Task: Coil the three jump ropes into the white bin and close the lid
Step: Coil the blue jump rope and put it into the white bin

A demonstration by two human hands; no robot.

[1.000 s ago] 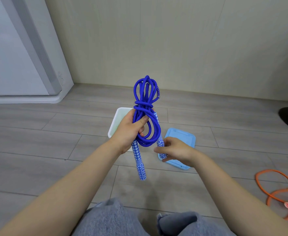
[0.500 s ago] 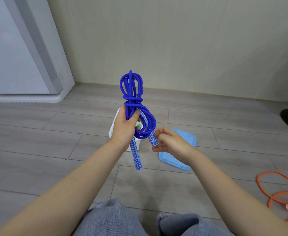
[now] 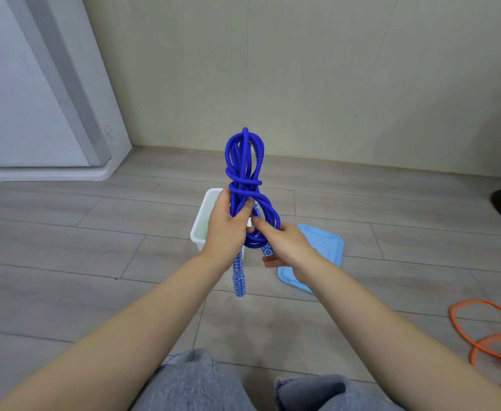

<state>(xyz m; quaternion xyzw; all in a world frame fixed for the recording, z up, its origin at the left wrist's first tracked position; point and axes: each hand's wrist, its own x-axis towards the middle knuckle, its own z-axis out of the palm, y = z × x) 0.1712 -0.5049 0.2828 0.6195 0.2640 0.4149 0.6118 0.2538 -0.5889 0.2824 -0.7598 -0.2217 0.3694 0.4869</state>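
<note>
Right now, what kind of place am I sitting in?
Probably a room in a home: grey wood-look floor, plain beige wall, and a tall white appliance, maybe a fridge, standing in the corner.

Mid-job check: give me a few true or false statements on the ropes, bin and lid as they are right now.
1. The left hand grips the coiled blue rope. True.
2. The blue lid is on the white bin. False: it lies on the floor beside the bin.
3. The orange rope is in the bin. False: it lies on the floor at right.
4. The right hand is at a blue handle. True.
</note>
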